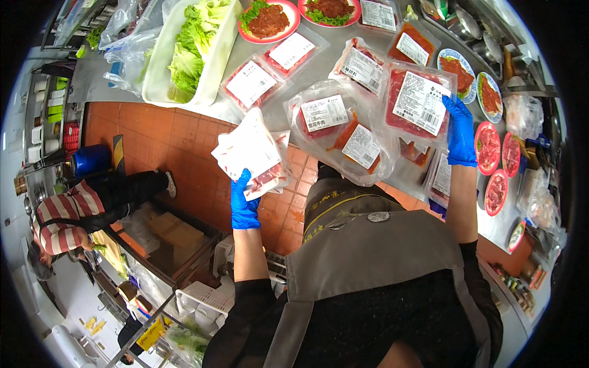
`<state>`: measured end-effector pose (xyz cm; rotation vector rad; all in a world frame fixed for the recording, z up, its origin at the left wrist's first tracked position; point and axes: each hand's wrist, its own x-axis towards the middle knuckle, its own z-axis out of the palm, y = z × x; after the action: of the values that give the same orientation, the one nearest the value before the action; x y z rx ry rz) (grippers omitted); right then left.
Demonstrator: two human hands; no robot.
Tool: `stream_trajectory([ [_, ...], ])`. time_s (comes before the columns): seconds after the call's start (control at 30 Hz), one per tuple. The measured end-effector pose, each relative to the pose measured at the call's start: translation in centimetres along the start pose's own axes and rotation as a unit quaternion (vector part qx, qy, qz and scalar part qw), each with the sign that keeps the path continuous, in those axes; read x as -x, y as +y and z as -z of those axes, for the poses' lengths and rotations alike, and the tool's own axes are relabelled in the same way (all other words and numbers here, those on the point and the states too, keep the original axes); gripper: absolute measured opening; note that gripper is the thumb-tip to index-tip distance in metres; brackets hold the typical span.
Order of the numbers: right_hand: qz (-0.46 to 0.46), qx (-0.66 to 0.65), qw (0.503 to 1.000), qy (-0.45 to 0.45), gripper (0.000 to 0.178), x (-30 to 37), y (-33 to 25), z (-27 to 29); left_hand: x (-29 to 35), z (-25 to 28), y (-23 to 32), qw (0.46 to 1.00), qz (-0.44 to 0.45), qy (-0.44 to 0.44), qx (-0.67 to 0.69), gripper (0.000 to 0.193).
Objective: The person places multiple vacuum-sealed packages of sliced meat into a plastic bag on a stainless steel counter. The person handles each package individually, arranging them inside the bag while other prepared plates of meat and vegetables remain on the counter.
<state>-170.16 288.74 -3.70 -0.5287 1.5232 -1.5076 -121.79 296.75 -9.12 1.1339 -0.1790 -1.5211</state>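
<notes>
My left hand (pixel 245 197), in a blue glove, grips a stack of sealed meat packs (pixel 254 154) over the tiled floor, just off the counter's edge. A white label covers most of the top pack. My right hand (pixel 460 130), also gloved in blue, holds a labelled tray pack of red meat (pixel 418 101) by its right edge above the counter. Between the hands, a clear plastic bag (pixel 304 136) with labelled packs inside lies at the counter's edge. Behind it is another vacuum pack of meat (pixel 360 65). Two more meat packs (pixel 250 83) rest to the left.
A white bin of lettuce (pixel 228 43) stands at the counter's far left. Red-rimmed plates of minced meat (pixel 270 21) sit at the back. Blue-rimmed plates (pixel 467 97) and red plates of sliced meat (pixel 488 147) line the right. A person in a striped shirt (pixel 70 219) stands at left.
</notes>
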Motion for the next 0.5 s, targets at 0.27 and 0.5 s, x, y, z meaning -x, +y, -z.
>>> stream_trajectory([
  [0.27,0.007,0.009,1.0,-0.026,0.025,2.1,-1.1,-2.1,0.0,-0.1,0.5,0.999,-0.02,-0.01,0.023,0.055],
  [0.5,0.059,0.141,0.984,-0.092,0.018,4.8,-1.4,-7.0,-0.8,1.6,0.0,0.999,-0.012,-0.033,0.04,0.059],
])
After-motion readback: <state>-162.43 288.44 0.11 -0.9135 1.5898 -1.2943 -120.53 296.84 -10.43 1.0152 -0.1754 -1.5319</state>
